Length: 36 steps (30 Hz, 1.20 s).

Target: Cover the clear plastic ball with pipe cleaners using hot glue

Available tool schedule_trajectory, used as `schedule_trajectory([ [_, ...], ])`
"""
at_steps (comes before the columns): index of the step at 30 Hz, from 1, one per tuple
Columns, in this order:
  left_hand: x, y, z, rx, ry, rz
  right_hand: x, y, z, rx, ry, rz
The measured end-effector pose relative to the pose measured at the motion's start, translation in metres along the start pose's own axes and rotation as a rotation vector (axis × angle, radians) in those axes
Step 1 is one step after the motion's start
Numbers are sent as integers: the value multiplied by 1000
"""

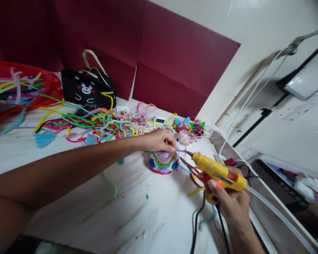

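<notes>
My left hand (161, 140) is closed in a pinch on a thin purple pipe cleaner (180, 151). Just beneath those fingers sits a rounded craft piece (163, 162) covered in striped pipe cleaners, with blue discs on its sides. My right hand (229, 197) grips a yellow hot glue gun (217, 171) whose orange light is lit. The gun's nozzle points left, at the purple pipe cleaner's free end. Red-handled scissors (196, 171) show by the right fingers; I cannot tell whether they are held too.
Loose pipe cleaners (116, 123) heap across the table's back, beside a black bag (87, 88) and a red bag (53, 83). Two finished-looking animal heads (182, 124) stand behind the craft piece. Black cables (194, 229) hang near my right wrist. A lamp (304, 76) rises at right.
</notes>
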<state>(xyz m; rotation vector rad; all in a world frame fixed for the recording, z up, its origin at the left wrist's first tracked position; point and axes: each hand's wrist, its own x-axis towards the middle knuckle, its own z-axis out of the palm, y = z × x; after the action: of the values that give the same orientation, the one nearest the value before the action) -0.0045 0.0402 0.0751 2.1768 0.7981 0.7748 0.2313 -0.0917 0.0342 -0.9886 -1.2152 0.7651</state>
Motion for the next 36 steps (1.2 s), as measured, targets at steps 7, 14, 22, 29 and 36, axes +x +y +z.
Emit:
schedule_trajectory([
  [7,10,4,-9,165,-137,86,0,2,-1,-37,-31,2],
  [14,19,2,-17,203,-218,138,-1,-2,3,-34,-19,36],
  [22,21,-1,-19,275,-244,186,-4,-2,5,-81,-50,42],
  [29,14,-1,-24,182,-131,179,-6,0,6,-82,-86,43],
  [36,-27,-22,-22,-538,280,-174,-9,2,11,-166,-106,86],
])
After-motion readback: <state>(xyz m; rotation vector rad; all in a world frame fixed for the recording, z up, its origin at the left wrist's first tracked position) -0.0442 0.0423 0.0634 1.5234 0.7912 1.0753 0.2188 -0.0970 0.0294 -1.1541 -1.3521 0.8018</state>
